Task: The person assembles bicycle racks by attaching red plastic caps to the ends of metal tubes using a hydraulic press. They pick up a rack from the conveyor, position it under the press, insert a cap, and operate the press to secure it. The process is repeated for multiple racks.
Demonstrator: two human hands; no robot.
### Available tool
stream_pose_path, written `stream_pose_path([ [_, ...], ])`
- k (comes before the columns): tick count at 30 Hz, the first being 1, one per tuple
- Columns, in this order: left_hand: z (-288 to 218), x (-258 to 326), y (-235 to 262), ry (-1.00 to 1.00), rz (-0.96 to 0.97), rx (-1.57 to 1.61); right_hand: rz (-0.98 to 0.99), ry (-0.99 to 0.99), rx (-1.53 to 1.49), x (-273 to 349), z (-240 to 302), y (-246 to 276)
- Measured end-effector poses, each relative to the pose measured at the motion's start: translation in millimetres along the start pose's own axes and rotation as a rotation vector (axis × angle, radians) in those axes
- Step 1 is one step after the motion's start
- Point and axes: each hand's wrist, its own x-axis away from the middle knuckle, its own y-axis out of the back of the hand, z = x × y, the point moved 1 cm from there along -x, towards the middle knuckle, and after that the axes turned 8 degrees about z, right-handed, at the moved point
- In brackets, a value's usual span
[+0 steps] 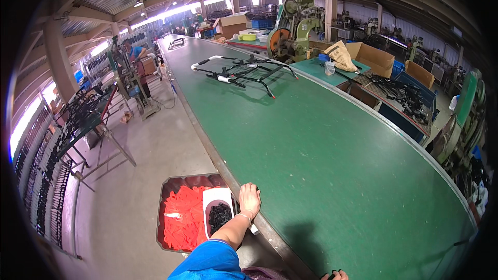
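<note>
My left hand (250,200) rests on the near metal edge of a long green conveyor belt (332,176), its fingers laid over the rim and holding nothing I can see. Beside it hangs or stands a dark tray (162,212) of red strap-like pieces (182,212). A white container (218,194) with small black parts (220,218) sits in that tray's right side. Only the fingers of my right hand (337,275) show at the lower edge, by the belt; dark spots are at their tips, and what they hold, if anything, is hidden. Farther up the belt lies a black tubular frame (244,72) with white grips.
Another frame (176,43) lies far along the belt. Green presses (295,26) and a bench of black parts (399,96) line the right side. At left, a table (93,119) holds black parts, and a person in blue (136,54) stands near a machine.
</note>
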Motion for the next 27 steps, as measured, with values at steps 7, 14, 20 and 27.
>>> stream_pose_path([
  [7,-6,1,9,0.087,0.070,-0.063,-0.015,-0.013,-0.054,4,-1,-1],
  [14,-1,0,3,0.088,0.089,-0.056,0.120,-0.051,-0.069,9,-8,-5],
  [20,-1,0,3,0.068,0.087,-0.060,0.114,-0.087,-0.086,12,-9,-8],
  [27,-1,0,5,0.061,0.094,-0.061,0.126,-0.078,-0.113,9,-6,-2],
])
